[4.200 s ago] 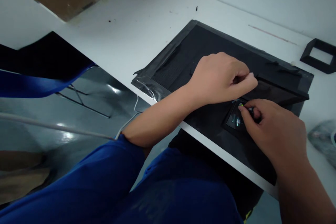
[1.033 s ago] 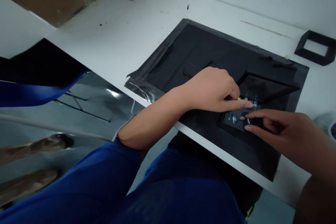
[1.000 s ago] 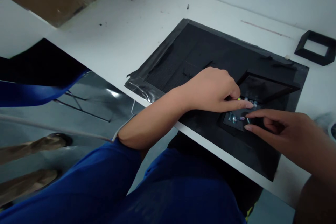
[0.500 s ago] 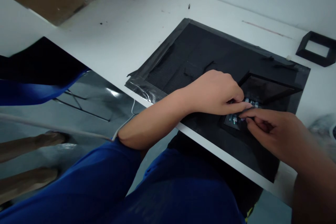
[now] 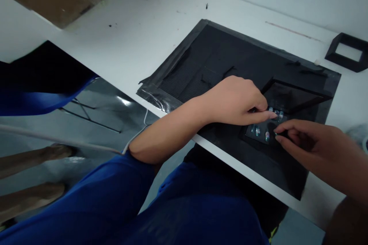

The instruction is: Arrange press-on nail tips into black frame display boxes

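Note:
A shallow black box [image 5: 247, 136] lies open on the black mat, its framed lid [image 5: 290, 97] tilted back. Inside are several small shiny blue-green press-on nails, one with a pinkish decoration [image 5: 267, 136]. My left hand [image 5: 237, 99] rests over the box's left side, fingers curled under and thumb stretched toward the upper row of nails. What those curled fingers hold, if anything, is hidden. At the right side of the box, my right hand [image 5: 307, 141] pinches thumb and forefinger on a tiny blue-green press-on nail [image 5: 276, 134], mostly covered by the fingertips.
The black mat [image 5: 230, 46] is taped to a white table [image 5: 161, 19]. A black rectangular frame [image 5: 346, 53] stands at the far right, near blurred clear plastic [image 5: 358, 136]. A white cable [image 5: 135, 136] hangs by my left elbow. Another person's legs [image 5: 31, 195] show at lower left.
My right hand has moved right, away from my left thumb, uncovering the nail with the pinkish decoration in the lower row. My left hand has stayed in place.

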`<state>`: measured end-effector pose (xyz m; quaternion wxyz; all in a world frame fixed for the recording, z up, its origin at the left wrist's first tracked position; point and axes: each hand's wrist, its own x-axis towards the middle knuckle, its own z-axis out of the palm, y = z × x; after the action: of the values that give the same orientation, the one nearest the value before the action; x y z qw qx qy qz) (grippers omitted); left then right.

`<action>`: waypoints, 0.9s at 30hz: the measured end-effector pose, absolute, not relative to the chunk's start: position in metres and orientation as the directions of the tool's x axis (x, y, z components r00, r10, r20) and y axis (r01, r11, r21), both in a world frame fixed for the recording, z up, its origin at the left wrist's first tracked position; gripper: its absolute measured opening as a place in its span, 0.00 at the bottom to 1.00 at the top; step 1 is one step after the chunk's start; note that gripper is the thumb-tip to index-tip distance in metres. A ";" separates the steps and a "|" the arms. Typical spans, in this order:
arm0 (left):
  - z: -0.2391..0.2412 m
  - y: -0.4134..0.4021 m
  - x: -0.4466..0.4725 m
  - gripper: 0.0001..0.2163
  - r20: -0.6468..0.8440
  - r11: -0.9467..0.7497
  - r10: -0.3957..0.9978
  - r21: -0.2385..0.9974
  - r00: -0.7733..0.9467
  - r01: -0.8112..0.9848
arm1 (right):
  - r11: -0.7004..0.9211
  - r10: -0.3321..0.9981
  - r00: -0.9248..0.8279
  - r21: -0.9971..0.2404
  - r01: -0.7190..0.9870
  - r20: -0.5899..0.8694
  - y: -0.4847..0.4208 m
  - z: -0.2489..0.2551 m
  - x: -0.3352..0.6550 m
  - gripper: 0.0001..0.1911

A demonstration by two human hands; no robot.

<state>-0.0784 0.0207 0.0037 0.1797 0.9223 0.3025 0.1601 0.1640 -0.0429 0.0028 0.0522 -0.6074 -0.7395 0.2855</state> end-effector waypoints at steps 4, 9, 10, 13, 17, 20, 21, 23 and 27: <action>0.003 0.020 -0.078 0.24 0.186 -0.754 0.617 0.421 0.765 0.505 | 0.081 0.910 -0.264 -0.485 0.871 -0.321 -0.043 0.001 0.164 0.18; 0.002 0.020 -0.077 0.24 0.188 -0.755 0.610 0.432 0.770 0.493 | 0.051 0.917 -0.254 -0.542 0.839 -0.307 -0.044 0.003 0.163 0.18; 0.002 0.020 -0.077 0.24 0.194 -0.756 0.611 0.430 0.767 0.493 | 0.048 0.919 -0.252 -0.549 0.834 -0.303 -0.044 0.003 0.163 0.18; 0.002 0.020 -0.078 0.25 0.208 -0.762 0.610 0.420 0.765 0.493 | 0.055 0.924 -0.257 -0.569 0.820 -0.282 -0.043 0.001 0.167 0.19; 0.003 0.020 -0.079 0.24 0.207 -0.764 0.607 0.418 0.767 0.492 | 0.081 0.931 -0.276 -0.602 0.794 -0.238 -0.044 -0.006 0.170 0.22; 0.003 0.020 -0.079 0.24 0.207 -0.764 0.603 0.427 0.770 0.484 | 0.094 0.935 -0.282 -0.614 0.784 -0.217 -0.044 -0.007 0.168 0.22; 0.003 0.020 -0.079 0.25 0.209 -0.764 0.604 0.428 0.769 0.483 | 0.096 0.935 -0.285 -0.619 0.780 -0.213 -0.044 -0.005 0.166 0.22; 0.003 0.020 -0.080 0.24 0.213 -0.762 0.609 0.427 0.764 0.488 | 0.097 0.939 -0.280 -0.628 0.772 -0.199 -0.045 0.000 0.164 0.21; 0.003 0.019 -0.079 0.24 0.216 -0.766 0.603 0.426 0.768 0.482 | 0.083 0.952 -0.240 -0.597 0.798 -0.188 -0.045 0.008 0.165 0.21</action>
<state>-0.0793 0.0192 0.0026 0.1759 0.9235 0.2937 0.1730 0.1649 -0.0445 0.0079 0.1258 -0.6034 -0.7250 0.3073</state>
